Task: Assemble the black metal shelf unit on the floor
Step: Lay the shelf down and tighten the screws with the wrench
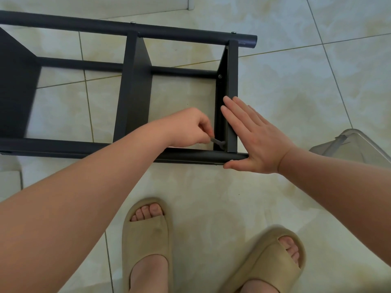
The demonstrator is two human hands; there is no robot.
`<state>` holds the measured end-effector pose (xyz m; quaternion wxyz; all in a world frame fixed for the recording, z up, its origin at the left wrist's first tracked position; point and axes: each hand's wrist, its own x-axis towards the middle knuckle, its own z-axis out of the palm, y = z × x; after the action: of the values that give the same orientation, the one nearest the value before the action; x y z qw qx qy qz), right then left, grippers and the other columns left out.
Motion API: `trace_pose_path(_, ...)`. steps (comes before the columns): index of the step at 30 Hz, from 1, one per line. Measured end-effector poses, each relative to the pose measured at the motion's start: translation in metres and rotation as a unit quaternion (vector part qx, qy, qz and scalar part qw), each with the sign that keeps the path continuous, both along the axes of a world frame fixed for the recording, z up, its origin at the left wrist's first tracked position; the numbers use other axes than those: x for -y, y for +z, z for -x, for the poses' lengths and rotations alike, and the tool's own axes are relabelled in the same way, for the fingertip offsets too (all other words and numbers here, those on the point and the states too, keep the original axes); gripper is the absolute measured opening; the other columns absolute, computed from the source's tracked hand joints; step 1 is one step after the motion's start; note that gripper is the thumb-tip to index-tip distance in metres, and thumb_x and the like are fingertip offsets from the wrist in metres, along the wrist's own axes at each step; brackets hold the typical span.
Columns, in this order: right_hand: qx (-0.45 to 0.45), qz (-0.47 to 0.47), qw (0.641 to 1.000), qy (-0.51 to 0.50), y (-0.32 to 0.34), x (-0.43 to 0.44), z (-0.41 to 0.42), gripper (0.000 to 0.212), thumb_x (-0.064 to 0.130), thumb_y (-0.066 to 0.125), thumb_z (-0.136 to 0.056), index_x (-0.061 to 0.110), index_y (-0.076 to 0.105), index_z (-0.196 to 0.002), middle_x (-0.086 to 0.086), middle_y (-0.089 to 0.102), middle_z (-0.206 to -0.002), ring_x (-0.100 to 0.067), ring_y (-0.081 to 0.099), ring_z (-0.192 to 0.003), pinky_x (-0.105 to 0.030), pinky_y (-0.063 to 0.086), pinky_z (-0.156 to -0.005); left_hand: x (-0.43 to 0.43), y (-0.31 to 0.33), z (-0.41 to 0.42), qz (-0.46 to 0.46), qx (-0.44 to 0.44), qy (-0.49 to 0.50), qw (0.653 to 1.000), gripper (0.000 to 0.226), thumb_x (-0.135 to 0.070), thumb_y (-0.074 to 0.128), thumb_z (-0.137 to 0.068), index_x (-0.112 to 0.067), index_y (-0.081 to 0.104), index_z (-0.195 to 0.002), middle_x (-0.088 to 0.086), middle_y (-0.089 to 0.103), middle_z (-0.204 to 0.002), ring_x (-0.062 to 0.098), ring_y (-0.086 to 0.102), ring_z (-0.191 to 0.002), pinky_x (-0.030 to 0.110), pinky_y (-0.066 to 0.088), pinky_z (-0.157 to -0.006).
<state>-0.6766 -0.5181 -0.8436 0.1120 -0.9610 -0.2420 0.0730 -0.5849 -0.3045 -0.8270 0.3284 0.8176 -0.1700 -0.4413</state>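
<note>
Head view. The L hand [190, 127] is curled tight, thumb and fingertips pinching a small flat wrench [218, 142]. The wrench head sits in the inside corner where the end shelf panel [232, 92] meets the near tube [190, 156]; can't tell whether it's seated on a bolt, as it's too dark in there.

The R hand [254, 138] is fully open with fingers straight and together. Its palm is flat against the outer face of the end shelf panel, fingertips reach over the panel's top edge, and the thumb lies under the near tube's open end.

The black metal shelf unit [135, 81] lies on its side on the tiled floor [296, 81], just ahead of the person's feet. Its long axis runs left to right, tilted a little (the right end sits lower in frame). Both the far tube [148, 31] and the near tube end at the right, while the left part runs out of frame. The panels stand on edge between the tubes: the end one, a middle panel [135, 92] and a third panel [14, 81] at the left. A bolt head [220, 76] shows on the end panel's inner side.

Beige slippers [146, 240] are at the bottom of frame. A clear plastic container [355, 144] sits on the floor by the R wrist, apart from the unit.
</note>
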Motion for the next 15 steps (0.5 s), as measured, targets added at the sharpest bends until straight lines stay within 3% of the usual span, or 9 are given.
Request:
trace_pose_path(4,-0.004,0.0,1.0,-0.002,0.001,0.0,0.0,0.114,0.082,0.04,-0.085,0.002,0.011,-0.16,-0.014,0.003,-0.169,-0.029,0.001,-0.157,-0.055,0.02,-0.123,0.006,0.002,0.006,0.058,-0.12,0.102,0.986,0.013,-0.012,0.064,-0.094,-0.023,0.068,-0.087,-0.003,0.069,-0.086,0.009,0.067,-0.084,0.027,0.058,-0.079)
trace_pose_path(8,-0.001,-0.002,1.0,-0.001,0.001,0.0,0.0,0.114,0.082,0.041,-0.085,0.001,0.013,-0.16,-0.014,0.004,-0.169,-0.03,0.002,-0.157,-0.055,0.021,-0.123,0.016,0.006,0.01,0.083,-0.254,0.234,0.935,0.003,-0.012,0.062,-0.096,-0.011,0.064,-0.095,0.004,0.073,-0.077,0.013,0.074,-0.075,0.026,0.061,-0.069)
trace_pose_path(15,-0.001,0.001,1.0,-0.001,0.0,0.0,0.0,0.114,0.083,0.04,-0.085,0.002,0.012,-0.16,-0.013,0.003,-0.169,-0.029,0.001,-0.157,-0.054,0.02,-0.124,0.025,0.004,0.011,0.049,-0.239,0.283,0.927,0.004,-0.017,0.065,-0.096,-0.014,0.063,-0.093,-0.001,0.073,-0.07,0.014,0.072,-0.074,0.029,0.059,-0.069)
